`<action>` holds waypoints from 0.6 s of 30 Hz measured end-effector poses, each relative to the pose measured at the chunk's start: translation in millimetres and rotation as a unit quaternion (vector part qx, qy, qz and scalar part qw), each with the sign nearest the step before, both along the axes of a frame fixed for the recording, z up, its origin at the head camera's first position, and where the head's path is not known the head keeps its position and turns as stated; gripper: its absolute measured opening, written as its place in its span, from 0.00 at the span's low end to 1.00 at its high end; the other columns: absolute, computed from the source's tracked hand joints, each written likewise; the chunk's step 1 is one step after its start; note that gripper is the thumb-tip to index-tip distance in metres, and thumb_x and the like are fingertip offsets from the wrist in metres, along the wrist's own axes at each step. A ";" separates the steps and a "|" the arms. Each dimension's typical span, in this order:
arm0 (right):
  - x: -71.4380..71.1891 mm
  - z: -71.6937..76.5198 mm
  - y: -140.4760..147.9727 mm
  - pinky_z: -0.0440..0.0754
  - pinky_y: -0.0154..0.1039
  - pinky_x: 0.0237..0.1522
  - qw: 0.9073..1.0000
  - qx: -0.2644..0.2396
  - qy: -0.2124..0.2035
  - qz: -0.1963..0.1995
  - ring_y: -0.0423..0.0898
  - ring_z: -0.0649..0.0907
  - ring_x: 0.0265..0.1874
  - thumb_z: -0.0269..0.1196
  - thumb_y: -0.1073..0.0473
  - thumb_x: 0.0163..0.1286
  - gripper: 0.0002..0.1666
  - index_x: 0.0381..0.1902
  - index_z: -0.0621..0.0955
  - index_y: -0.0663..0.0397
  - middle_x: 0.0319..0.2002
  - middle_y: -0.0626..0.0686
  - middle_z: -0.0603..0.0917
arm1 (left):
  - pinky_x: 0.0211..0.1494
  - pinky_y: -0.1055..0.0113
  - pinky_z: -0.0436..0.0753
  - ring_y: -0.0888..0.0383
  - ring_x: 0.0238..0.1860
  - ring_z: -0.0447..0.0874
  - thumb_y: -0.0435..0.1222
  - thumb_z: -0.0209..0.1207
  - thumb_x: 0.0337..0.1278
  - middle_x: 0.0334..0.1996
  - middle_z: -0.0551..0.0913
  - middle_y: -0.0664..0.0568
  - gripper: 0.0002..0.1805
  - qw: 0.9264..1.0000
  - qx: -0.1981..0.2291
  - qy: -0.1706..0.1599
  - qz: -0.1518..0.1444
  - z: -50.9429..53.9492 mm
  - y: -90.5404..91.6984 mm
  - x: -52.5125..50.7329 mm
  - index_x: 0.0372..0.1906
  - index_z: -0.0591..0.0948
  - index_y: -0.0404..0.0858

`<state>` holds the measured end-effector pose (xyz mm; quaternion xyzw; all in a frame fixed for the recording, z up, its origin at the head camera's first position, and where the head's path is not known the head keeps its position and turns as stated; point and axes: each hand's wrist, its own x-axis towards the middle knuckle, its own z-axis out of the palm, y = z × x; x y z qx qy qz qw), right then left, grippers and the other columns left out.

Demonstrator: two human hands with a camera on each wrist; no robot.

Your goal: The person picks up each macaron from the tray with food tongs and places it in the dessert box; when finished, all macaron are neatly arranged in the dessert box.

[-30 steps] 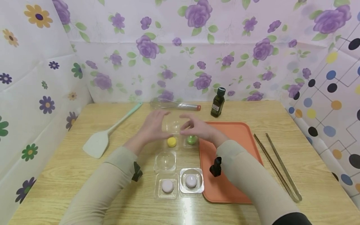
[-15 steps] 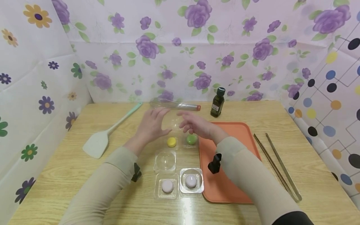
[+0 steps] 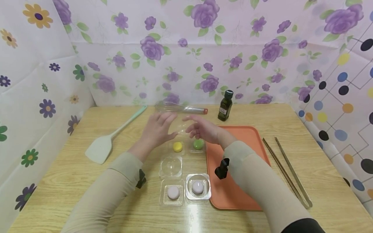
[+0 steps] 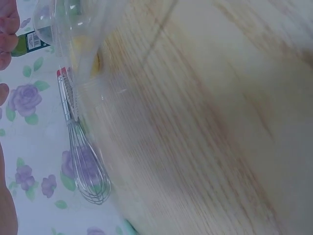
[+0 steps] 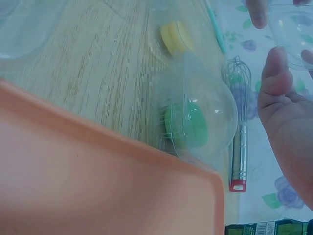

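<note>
In the head view, my left hand (image 3: 158,127) and right hand (image 3: 202,128) face each other over the far clear boxes. Between their fingers they hold a clear plastic lid (image 3: 183,128); the lid (image 5: 291,32) also shows between fingertips in the right wrist view. Just below stands a yellow macaron (image 3: 177,147) in a clear box. Beside it a green macaron (image 3: 198,144) sits under a clear dome (image 5: 220,112). Nearer me are two lilac macarons, the left one (image 3: 173,192) in an uncovered tray and the right one (image 3: 197,187) in a clear box.
Right of the boxes lies an orange tray (image 3: 239,194), with metal tongs (image 3: 288,171) beyond it. A whisk (image 3: 186,109) and a dark bottle (image 3: 225,106) are at the back. The pale green spatula (image 3: 102,149) lies left. Another clear lid (image 3: 171,167) rests mid-table.
My right hand has shifted slightly left and its fingers have turned, so the green macaron shows more fully. The left hand has barely moved. The boxes on the table stay put.
</note>
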<state>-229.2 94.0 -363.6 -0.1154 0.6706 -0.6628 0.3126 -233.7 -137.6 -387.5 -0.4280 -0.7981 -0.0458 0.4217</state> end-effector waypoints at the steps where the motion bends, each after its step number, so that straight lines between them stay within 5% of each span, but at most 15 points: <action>1: 0.0 0.0 0.1 0.68 0.36 0.33 1.000 0.000 -0.005 0.001 0.48 0.76 0.32 0.43 0.40 0.70 0.35 0.69 0.61 0.51 0.37 0.56 0.77 | 0.44 0.57 0.71 0.49 0.45 0.68 0.49 0.73 0.31 0.56 0.60 0.48 0.48 1.000 -0.001 0.006 0.000 -0.4 -0.1 0.1 0.59 0.59 0.39; 9: 0.1 -1.2 1.7 0.70 0.36 0.32 0.999 0.005 -0.025 0.027 0.49 0.78 0.32 0.45 0.37 0.68 0.37 0.70 0.59 0.45 0.35 0.58 0.81 | 0.44 0.58 0.70 0.50 0.45 0.66 0.47 0.73 0.31 0.55 0.61 0.49 0.48 1.000 0.006 0.028 -0.008 -0.2 -0.1 2.4 0.59 0.60 0.39; 18: 1.1 -3.5 1.0 0.69 0.37 0.36 1.000 0.011 -0.017 0.012 0.49 0.76 0.37 0.43 0.40 0.70 0.33 0.70 0.60 0.43 0.37 0.57 0.80 | 0.47 0.57 0.70 0.50 0.46 0.65 0.49 0.73 0.30 0.55 0.59 0.48 0.49 1.000 -0.003 0.022 -0.003 -3.3 0.0 2.0 0.60 0.59 0.39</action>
